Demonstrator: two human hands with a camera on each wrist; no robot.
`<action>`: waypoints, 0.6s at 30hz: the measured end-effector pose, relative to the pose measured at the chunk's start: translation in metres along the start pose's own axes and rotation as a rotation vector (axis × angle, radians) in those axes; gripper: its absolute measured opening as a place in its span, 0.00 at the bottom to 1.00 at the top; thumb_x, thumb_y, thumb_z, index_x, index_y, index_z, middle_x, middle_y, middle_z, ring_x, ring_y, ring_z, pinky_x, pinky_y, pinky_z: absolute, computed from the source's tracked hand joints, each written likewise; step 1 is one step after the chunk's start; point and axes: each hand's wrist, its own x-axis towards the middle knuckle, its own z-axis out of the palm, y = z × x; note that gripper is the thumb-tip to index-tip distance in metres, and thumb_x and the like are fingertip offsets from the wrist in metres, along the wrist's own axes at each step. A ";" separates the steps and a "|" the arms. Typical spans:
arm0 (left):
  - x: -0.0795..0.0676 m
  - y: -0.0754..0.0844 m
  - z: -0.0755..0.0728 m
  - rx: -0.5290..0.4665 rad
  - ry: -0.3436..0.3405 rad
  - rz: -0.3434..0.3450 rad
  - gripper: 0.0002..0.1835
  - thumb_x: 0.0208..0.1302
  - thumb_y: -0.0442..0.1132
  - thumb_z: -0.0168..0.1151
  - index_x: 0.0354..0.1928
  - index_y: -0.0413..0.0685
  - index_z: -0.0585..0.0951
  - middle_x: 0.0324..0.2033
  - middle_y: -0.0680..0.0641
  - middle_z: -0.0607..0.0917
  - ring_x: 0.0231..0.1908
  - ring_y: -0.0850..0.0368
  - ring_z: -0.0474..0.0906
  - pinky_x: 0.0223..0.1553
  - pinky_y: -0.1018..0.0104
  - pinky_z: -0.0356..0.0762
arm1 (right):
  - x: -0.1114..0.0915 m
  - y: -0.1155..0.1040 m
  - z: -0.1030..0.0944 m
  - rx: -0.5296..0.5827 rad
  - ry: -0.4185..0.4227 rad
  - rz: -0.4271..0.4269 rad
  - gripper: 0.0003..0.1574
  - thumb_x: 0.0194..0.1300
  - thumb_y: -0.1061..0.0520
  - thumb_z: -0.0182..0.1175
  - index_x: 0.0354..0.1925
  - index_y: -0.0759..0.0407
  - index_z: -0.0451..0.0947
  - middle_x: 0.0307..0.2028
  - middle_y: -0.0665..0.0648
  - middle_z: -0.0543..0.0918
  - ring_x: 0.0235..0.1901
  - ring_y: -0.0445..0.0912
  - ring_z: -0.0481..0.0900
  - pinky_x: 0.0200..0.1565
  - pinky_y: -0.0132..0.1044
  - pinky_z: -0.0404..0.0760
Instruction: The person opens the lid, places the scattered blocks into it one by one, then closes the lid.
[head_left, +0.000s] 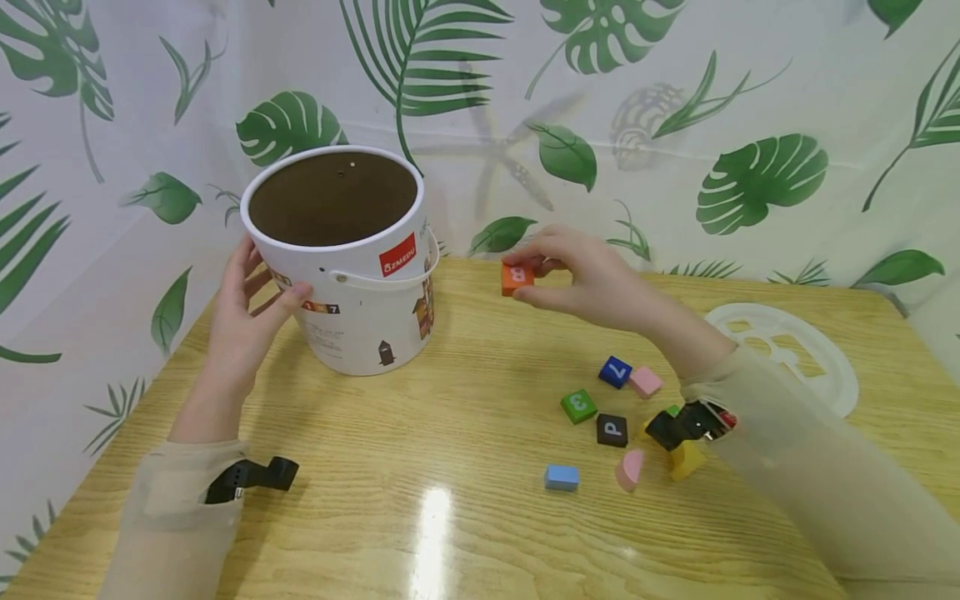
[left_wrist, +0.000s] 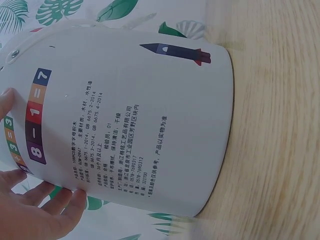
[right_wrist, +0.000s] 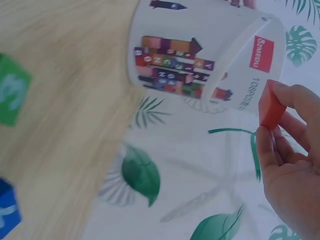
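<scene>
Orange block (head_left: 512, 282) | right fingers (head_left: 538, 247) pinch it | left fingers (head_left: 238, 265), spread, touch bucket (head_left: 367, 317), bottom hidden

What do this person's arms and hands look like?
The left sleeve and right sleeve are loose and pale beige. A small black device shows at the left one, another at the right. The left hand and right hand wear no gloves.

The wood-grained counter (head_left: 337, 508) is carrying a white bucket (head_left: 360, 333), a white openwork disc (head_left: 842, 379) and scattered, brightly coloured blocks (head_left: 578, 407).
</scene>
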 end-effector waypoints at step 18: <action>0.000 0.000 -0.001 -0.008 -0.013 0.011 0.43 0.63 0.43 0.65 0.74 0.71 0.51 0.71 0.53 0.55 0.67 0.48 0.54 0.65 0.44 0.59 | 0.100 -0.059 0.016 0.204 0.148 -0.010 0.17 0.61 0.58 0.66 0.47 0.63 0.80 0.41 0.52 0.81 0.40 0.39 0.77 0.47 0.25 0.77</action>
